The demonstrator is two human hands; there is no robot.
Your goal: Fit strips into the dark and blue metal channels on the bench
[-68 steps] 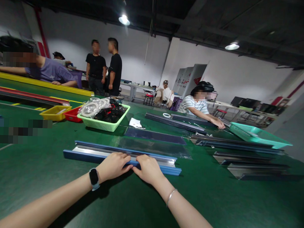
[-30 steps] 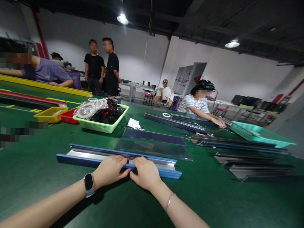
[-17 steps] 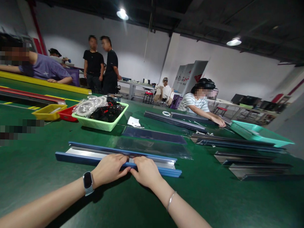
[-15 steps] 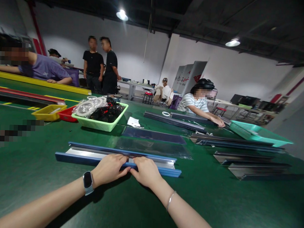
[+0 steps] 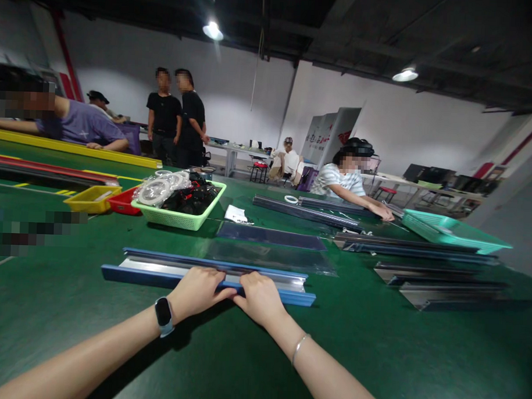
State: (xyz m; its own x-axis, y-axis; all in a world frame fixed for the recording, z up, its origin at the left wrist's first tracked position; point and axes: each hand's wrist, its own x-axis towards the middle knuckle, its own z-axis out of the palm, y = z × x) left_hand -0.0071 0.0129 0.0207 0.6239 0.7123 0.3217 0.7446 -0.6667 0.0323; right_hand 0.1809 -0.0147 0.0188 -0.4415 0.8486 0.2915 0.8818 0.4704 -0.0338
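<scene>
A blue aluminium channel profile [image 5: 136, 276] with a silvery inside lies lengthwise in front of me on the green table [image 5: 225, 361]. My left hand [image 5: 197, 291] grips its near wall around the middle, fingers curled over into the channel and thumb along the outside. Close beside it, my right hand [image 5: 260, 297] holds the same wall in a like manner, the two thumbs almost meeting. The fingertips are partly hidden inside the channel. Just beyond the profile lie a clear plastic sheet [image 5: 272, 258] and a dark flat panel [image 5: 271, 236].
A light green basket [image 5: 178, 218] holds bagged rings and black parts, beside red [image 5: 125, 202] and yellow [image 5: 94, 200] trays. Several dark profiles [image 5: 446, 296] lie at right, near a turquoise basket [image 5: 457, 229]. Co-workers sit across the table, one [image 5: 343, 182] reaching over it.
My hands stay on the blue profile and have shifted slightly to the right along it. The view has moved a little; the profile lies nearly as before.
</scene>
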